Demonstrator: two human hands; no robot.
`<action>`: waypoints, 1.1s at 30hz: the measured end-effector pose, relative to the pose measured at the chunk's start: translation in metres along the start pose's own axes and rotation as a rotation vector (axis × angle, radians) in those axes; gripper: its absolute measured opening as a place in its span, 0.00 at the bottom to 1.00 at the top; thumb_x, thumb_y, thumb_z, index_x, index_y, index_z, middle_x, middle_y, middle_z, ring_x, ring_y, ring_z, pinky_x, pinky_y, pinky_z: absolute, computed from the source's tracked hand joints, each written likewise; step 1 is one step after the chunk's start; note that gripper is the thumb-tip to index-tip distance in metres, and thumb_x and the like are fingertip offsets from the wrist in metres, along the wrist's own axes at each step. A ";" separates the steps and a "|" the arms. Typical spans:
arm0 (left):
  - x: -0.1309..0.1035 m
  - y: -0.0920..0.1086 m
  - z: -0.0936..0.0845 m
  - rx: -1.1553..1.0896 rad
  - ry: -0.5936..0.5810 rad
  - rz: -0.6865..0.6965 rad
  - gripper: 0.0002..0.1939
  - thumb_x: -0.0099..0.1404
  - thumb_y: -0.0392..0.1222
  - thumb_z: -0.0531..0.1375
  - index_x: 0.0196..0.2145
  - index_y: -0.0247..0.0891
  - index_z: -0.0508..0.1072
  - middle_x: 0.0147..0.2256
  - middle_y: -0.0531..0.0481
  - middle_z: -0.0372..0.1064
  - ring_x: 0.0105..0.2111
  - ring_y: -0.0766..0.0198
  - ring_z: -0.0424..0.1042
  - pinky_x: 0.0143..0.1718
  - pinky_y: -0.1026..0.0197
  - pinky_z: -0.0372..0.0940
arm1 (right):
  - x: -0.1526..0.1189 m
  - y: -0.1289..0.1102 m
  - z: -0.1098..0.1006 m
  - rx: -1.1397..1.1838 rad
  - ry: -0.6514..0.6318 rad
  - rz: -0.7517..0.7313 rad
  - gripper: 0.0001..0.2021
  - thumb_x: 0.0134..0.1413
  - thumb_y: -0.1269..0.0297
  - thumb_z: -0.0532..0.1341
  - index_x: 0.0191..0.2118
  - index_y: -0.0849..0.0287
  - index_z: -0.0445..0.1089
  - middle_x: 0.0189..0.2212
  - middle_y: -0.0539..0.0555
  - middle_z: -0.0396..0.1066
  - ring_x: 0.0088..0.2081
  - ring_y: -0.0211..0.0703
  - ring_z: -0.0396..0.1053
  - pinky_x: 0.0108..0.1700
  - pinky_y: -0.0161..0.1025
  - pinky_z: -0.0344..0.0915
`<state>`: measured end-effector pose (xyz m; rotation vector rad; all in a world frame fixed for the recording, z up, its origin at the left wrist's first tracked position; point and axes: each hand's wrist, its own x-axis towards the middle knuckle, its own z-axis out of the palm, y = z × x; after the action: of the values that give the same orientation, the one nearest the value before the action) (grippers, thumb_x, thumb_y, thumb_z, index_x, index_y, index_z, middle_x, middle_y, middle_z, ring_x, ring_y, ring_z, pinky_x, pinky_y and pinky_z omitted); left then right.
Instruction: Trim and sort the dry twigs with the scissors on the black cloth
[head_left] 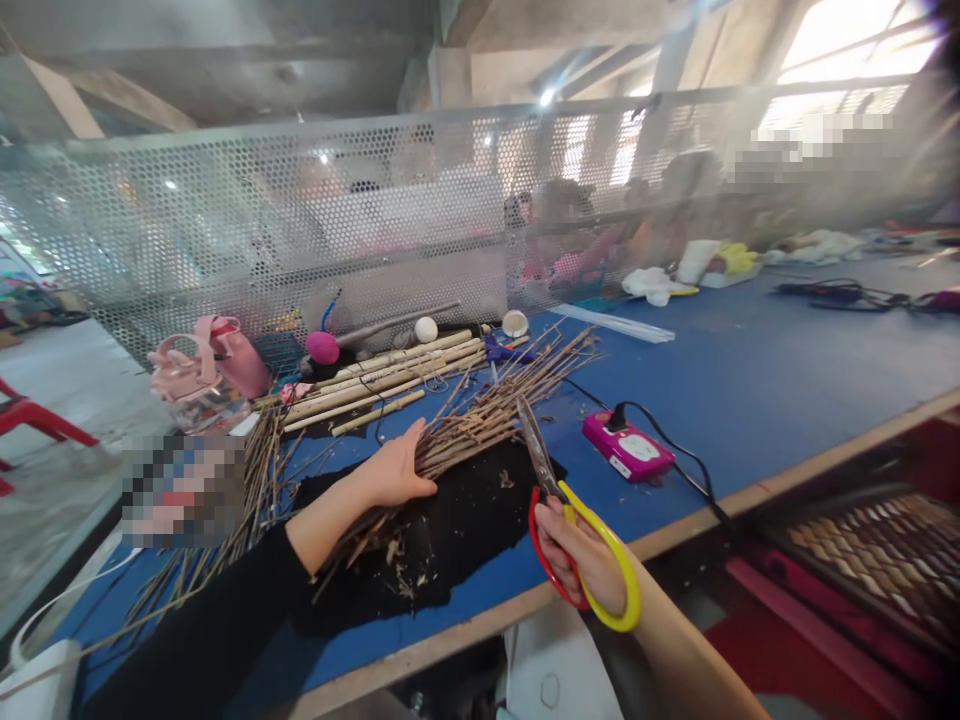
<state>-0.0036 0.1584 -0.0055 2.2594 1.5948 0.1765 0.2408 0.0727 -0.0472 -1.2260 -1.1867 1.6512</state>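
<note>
My left hand (394, 468) rests on a bundle of thin brown twigs (480, 425), its thumb and fingers around the near side. The bundle lies slanting over a black cloth (480, 520) strewn with bark scraps. To the right, my right hand (577, 555) is closed on the scissors (541, 455), which have one red and one yellow handle. Their blades look closed and point up and away, just right of the twigs. More loose twigs (259, 475) lie left of my left hand. Peeled sticks (375, 385) lie behind the bundle.
A magenta power strip (628, 447) with a black cable sits right of the scissors. Along the perforated metal screen (337, 215) are a pink ball (322, 347), a white ball (426, 329), a blue glue gun (504, 350) and clear glue sticks (619, 323). A pink bag (184, 375) stands left.
</note>
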 end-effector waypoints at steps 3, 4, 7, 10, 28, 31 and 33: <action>0.000 -0.004 -0.008 -0.021 0.028 0.031 0.49 0.49 0.41 0.61 0.64 0.31 0.41 0.62 0.37 0.49 0.59 0.53 0.56 0.58 0.58 0.51 | 0.001 -0.002 0.000 0.012 -0.016 -0.007 0.30 0.42 0.35 0.56 0.14 0.58 0.49 0.06 0.41 0.47 0.08 0.26 0.46 0.10 0.27 0.45; -0.002 -0.004 -0.011 -0.016 0.031 0.041 0.49 0.49 0.40 0.60 0.64 0.32 0.41 0.62 0.38 0.50 0.58 0.53 0.57 0.58 0.58 0.52 | 0.001 -0.003 0.000 0.017 -0.021 -0.011 0.30 0.42 0.35 0.56 0.14 0.58 0.49 0.07 0.41 0.46 0.08 0.26 0.46 0.10 0.27 0.45; -0.013 -0.005 -0.020 0.040 0.047 0.081 0.47 0.50 0.41 0.60 0.64 0.32 0.42 0.62 0.39 0.49 0.59 0.54 0.55 0.58 0.58 0.51 | 0.001 -0.002 0.001 0.013 -0.011 -0.017 0.29 0.42 0.36 0.57 0.15 0.57 0.49 0.07 0.41 0.47 0.08 0.27 0.47 0.10 0.28 0.45; -0.027 -0.010 -0.022 0.164 0.024 0.001 0.54 0.46 0.50 0.64 0.63 0.30 0.43 0.62 0.33 0.46 0.60 0.45 0.51 0.58 0.51 0.50 | 0.001 0.000 0.001 -0.020 0.001 -0.027 0.29 0.42 0.36 0.56 0.15 0.57 0.48 0.08 0.41 0.46 0.09 0.27 0.46 0.10 0.28 0.45; -0.054 -0.056 -0.020 0.116 0.088 -0.047 0.33 0.52 0.47 0.60 0.56 0.38 0.61 0.53 0.41 0.65 0.51 0.52 0.66 0.51 0.57 0.59 | -0.007 -0.052 -0.070 -1.571 0.251 -0.063 0.21 0.49 0.42 0.54 0.28 0.57 0.69 0.25 0.58 0.72 0.27 0.48 0.69 0.26 0.37 0.53; -0.057 -0.058 -0.021 0.149 -0.008 -0.074 0.30 0.49 0.53 0.62 0.49 0.37 0.68 0.48 0.41 0.69 0.47 0.50 0.69 0.48 0.56 0.61 | -0.009 -0.041 -0.082 -1.597 0.311 0.050 0.20 0.53 0.47 0.52 0.26 0.59 0.67 0.24 0.61 0.72 0.27 0.49 0.70 0.26 0.38 0.54; -0.058 -0.059 -0.024 0.129 -0.061 -0.089 0.36 0.47 0.59 0.62 0.50 0.37 0.68 0.50 0.40 0.67 0.47 0.49 0.68 0.48 0.56 0.61 | -0.008 -0.038 -0.086 -1.649 0.295 0.055 0.17 0.52 0.50 0.54 0.27 0.60 0.68 0.25 0.60 0.72 0.28 0.49 0.71 0.26 0.38 0.55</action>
<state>-0.0839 0.1270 0.0009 2.2593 1.7150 -0.0189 0.3274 0.0966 -0.0186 -2.2459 -2.3477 0.1271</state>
